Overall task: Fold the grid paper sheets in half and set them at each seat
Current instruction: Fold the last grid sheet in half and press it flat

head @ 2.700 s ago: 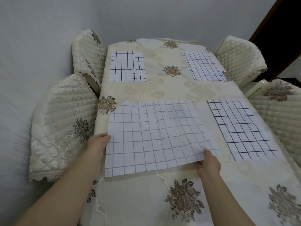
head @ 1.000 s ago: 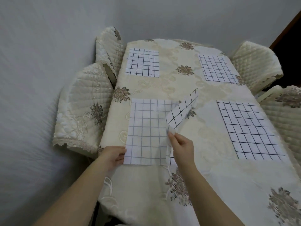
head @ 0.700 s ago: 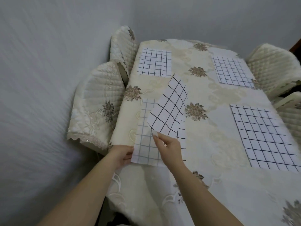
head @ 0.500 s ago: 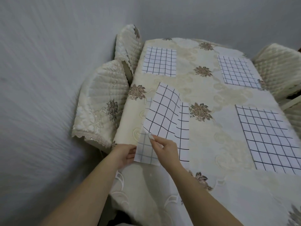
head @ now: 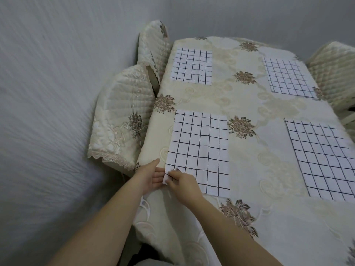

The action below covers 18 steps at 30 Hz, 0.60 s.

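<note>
Cloth-covered table, left edge tight against quilted chairs; three grid sheets lie well apart; folded sheet at near-left seat; left hand touches its corner, fingers straight; right hand fingertips bunched there, grip unclear.

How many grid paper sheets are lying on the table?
4: the near-left sheet, touched at its corner by left hand and right hand; the far-left sheet; the far-right sheet; the near-right sheet. None seems hidden.
</note>
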### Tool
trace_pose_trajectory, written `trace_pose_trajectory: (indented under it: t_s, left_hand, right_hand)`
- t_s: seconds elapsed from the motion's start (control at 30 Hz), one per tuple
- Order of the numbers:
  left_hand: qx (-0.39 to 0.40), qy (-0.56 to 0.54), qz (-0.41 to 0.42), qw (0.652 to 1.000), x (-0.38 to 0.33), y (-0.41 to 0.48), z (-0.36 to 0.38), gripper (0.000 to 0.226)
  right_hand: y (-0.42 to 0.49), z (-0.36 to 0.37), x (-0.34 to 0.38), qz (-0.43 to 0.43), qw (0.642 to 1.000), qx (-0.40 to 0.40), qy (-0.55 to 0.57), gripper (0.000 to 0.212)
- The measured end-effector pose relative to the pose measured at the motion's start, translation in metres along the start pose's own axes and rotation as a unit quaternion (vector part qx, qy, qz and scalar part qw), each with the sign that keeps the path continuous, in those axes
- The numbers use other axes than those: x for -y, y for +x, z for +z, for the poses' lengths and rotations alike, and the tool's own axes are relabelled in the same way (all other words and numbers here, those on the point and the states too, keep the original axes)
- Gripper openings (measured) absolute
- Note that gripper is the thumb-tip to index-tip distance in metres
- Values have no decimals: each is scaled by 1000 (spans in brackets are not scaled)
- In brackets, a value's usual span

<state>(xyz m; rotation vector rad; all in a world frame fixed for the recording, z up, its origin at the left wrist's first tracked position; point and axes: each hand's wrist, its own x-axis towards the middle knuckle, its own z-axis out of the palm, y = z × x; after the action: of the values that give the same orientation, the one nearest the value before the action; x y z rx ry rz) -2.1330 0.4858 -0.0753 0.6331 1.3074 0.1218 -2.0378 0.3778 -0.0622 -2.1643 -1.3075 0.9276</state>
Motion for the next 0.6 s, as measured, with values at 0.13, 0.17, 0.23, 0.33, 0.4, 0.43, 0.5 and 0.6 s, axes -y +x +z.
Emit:
trace_pose_trajectory:
  t_s: [0.13,0.17,0.23,0.33,0.4,0.43,0.5,0.6]
  left_hand:
    - [-3,25,13,1000,2,-1,3,32]
    - [-3,29,18,999,2,0,3,28]
    - [1,37,30,999,2,2,4,22]
    - [1,52,41,998,1,5,5,24]
    - [-2,62,46,997,0,5,6,29]
    - [-4,64,48,997,-1,5,7,29]
    - [-3,68,49,996,-3,7,8,29]
    - [-2,77,52,996,-6,10,11,28]
  right_hand:
    - [-1,4,-5,-14,1000,5,-26,28]
    - [-1,5,-6,-19,999,6,-29,26]
    - [-1,4,-8,-17,1000,6,-10,26]
    - [-1,-13,-11,9,997,-36,64,33]
    - [0,-32,-21,54,987,-97,116,36]
    - [1,-42,-29,84,979,-128,136,36]
    - [3,-62,-48,149,957,-183,167,37]
    - [3,-86,-77,228,928,-229,185,42]
